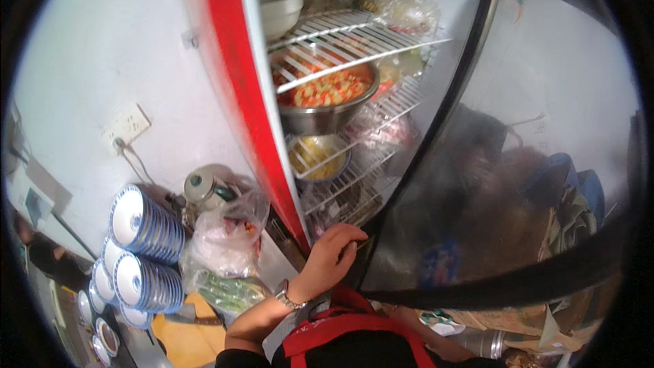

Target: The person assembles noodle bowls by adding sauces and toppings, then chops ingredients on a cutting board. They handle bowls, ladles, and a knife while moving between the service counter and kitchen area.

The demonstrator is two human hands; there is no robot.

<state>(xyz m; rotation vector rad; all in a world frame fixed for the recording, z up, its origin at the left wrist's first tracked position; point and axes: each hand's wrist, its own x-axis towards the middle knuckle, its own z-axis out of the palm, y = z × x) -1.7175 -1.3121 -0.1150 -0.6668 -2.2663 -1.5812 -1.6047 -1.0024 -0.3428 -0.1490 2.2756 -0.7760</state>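
My left hand (332,256), with a metal-banded watch (287,296) at the wrist, is in front of the lower opening of an upright fridge with a red frame edge (232,46). Its fingers are curled near the inner edge of the swung-out glass door (449,204); I cannot tell whether they touch it. My right forearm (444,340) shows at the bottom, and my right hand is mostly hidden by the apron and door. On wire shelves (352,53) stand a steel bowl of chopped orange and pale food (327,117) and a bowl of yellowish food (319,156).
Stacked blue-rimmed bowls (148,220), filled plastic bags (225,248), bagged green vegetables (230,289) and a cleaver (191,316) on a yellow board (191,342) are at left. A cardboard box (516,317) is below the door at right. A plugged wall socket (127,125) is behind.
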